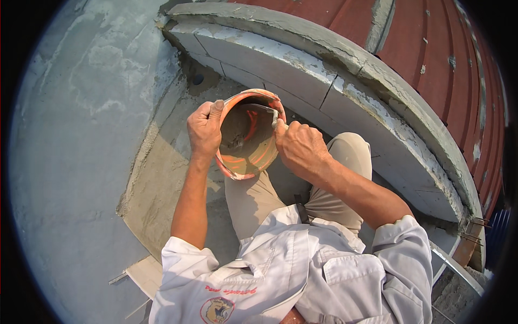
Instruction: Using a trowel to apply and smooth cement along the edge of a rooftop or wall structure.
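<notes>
Left grip point(205, 129) is pinching the rim of the orange bucket point(265, 153), which is tilting before the left knee point(249, 200). Right grip point(302, 148) is clasping a tool point(274, 116) at the opposite edge. Block wall point(259, 70) is bounding the far side and right; wider room is lying leftward, over concrete floor point(154, 197).

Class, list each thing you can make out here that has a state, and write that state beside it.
Orange bucket: open toward the camera, inside smeared with greyish mix
Left hand: closed on the bucket's rim
Right hand: closed on the hand tool
Hand tool: partly inside the bucket
White block wall: standing, joints visible
Red metal roof: ribbed, spotted with grey
</notes>
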`<state>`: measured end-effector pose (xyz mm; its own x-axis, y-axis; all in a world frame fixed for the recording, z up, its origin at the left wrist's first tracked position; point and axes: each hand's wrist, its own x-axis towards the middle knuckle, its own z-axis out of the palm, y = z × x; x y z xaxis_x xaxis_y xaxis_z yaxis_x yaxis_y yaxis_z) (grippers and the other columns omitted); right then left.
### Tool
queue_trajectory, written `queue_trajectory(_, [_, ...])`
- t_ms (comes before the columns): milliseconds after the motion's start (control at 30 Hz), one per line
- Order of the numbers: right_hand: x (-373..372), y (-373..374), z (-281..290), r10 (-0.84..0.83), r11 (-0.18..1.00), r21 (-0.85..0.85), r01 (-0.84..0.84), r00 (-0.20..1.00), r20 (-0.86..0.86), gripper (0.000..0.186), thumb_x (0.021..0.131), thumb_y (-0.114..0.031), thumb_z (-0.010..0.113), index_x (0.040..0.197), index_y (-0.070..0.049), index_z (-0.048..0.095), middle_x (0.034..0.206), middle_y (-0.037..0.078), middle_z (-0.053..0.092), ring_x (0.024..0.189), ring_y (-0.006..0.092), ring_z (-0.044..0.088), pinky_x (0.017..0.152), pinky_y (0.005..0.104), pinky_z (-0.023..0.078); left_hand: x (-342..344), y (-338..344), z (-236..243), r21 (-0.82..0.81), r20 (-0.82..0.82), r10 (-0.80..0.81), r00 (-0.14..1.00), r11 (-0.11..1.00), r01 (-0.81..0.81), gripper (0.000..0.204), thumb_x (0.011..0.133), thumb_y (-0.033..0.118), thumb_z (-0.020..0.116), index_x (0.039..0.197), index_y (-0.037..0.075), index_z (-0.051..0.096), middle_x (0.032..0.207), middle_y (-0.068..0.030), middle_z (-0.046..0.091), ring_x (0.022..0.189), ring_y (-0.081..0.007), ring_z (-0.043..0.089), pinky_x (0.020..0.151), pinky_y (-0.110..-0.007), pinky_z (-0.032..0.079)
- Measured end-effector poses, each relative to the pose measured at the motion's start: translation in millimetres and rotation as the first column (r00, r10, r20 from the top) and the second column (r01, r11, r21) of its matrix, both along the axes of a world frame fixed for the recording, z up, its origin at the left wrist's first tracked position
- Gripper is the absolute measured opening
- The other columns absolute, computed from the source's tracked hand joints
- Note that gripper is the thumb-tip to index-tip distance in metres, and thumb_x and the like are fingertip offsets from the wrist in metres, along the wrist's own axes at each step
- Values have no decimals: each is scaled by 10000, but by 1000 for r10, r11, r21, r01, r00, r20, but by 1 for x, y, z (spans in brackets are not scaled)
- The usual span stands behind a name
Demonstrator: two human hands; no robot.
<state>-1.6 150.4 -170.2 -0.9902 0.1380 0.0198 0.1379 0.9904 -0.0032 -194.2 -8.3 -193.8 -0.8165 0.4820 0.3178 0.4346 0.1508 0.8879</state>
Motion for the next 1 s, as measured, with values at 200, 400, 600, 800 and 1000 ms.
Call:
queue_trajectory(200, [-14,62,9,112,980,-180,-90,987,119,131,861,-81,642,835,-26,758,734,156,722,741,287,745,593,408,586,24,32,49,110,-48,-222,974,968,227,439,1034,302,674,711,33,547,691,78,429,660,-51,348,561,-259,297])
queue_trajectory(400, [4,81,-27,222,754,-618,-225,971,-83,311,939,-233,666,1198,-81,749,683,160,676,592,296,668,559,424,536,22,19,57,177,8,-243,970,955,238,405,1041,291,664,750,18,599,713,79,466,672,-40,367,573,-236,309])
queue_trajectory(600, [19,56,-30,93,86,-969,231,967,239,444,953,-389,752,1248,-58,738,616,10,574,486,97,560,426,294,445,14,9,70,195,-29,-120,992,973,124,381,1074,292,611,763,71,605,721,80,477,667,-27,361,570,-222,294])
queue_trajectory(800, [37,63,-21,29,-163,-960,227,974,225,465,940,-353,772,1264,-25,716,638,-11,578,473,76,519,414,258,409,12,23,66,340,223,-85,971,941,5,322,1090,288,575,879,49,624,795,14,621,707,-38,536,635,-223,468])
queue_trajectory(1000, [92,106,6,-87,-214,-954,212,968,235,505,954,-303,756,1313,38,661,696,-1,600,503,61,513,429,236,408,-5,40,40,428,412,-179,893,904,-17,373,1098,318,539,1019,-30,645,948,-106,712,821,-142,677,766,-305,575])
